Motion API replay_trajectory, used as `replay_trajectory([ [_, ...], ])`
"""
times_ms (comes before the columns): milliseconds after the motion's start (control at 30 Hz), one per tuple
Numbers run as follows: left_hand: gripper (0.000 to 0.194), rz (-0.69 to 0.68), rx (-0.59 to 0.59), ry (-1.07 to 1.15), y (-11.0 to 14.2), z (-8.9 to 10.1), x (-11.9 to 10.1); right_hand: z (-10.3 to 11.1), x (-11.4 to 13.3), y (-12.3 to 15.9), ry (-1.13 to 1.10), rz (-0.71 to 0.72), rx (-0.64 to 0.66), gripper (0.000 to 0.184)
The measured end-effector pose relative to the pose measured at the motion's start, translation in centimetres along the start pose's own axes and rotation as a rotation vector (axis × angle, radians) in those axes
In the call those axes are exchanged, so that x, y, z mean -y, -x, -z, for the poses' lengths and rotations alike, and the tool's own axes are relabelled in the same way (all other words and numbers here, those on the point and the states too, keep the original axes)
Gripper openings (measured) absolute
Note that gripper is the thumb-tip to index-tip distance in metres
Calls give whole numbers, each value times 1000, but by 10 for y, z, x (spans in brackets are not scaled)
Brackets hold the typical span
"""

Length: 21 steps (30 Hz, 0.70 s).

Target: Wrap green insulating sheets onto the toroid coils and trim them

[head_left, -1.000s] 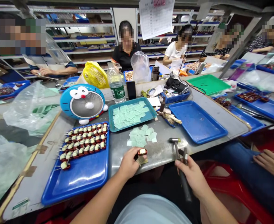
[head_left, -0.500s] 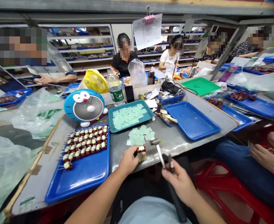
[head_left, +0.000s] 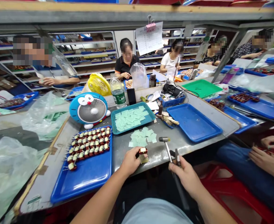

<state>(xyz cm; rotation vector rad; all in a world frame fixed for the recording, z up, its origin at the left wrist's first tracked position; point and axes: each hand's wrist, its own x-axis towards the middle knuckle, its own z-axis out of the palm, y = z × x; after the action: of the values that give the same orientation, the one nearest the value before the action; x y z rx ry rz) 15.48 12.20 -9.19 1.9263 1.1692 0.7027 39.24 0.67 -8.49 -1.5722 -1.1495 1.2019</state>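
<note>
My left hand point(head_left: 130, 161) is closed round a small red-wound coil part point(head_left: 142, 151), held at the near edge of the grey table point(head_left: 164, 149). My right hand point(head_left: 185, 177) grips the handle of a small hammer point(head_left: 164, 140), along with a thin dark tool; the hammer head hangs to the right of the coil part. Loose pale green paper squares point(head_left: 142, 137) lie just beyond both hands. To the left, a blue tray point(head_left: 85, 177) holds several rows of coil parts point(head_left: 89, 144).
A teal tray of green squares point(head_left: 132, 117), a blue cartoon fan point(head_left: 89, 109), a water bottle point(head_left: 117, 91) and an empty blue tray point(head_left: 194, 121) stand further back. Plastic bags lie at the left. A co-worker's hands point(head_left: 269, 155) are at the right; other people sit opposite.
The hammer swung left toward the coil part, then drew back to the right and up. My left hand kept the coil part at the table edge. The view tilted up slightly.
</note>
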Motion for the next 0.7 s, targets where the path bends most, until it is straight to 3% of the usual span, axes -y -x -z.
replay_trajectory([
  [100,26,-5,23,10,1,6,-1,19,-2,-21,46,9,-37,30],
  [267,58,-21,24,31,-7,27,-10,38,0,-62,162,21,-30,20],
  [400,24,-33,82,63,-28,43,-29,39,9,-74,193,76,-116,12],
  [467,18,9,57,109,-37,50,-40,32,16,-66,159,106,-199,14],
  [533,23,64,18,189,-41,56,-51,17,23,-54,89,110,-213,20],
  [700,33,169,-16,395,-38,59,-80,-44,50,-38,-223,107,13,47],
])
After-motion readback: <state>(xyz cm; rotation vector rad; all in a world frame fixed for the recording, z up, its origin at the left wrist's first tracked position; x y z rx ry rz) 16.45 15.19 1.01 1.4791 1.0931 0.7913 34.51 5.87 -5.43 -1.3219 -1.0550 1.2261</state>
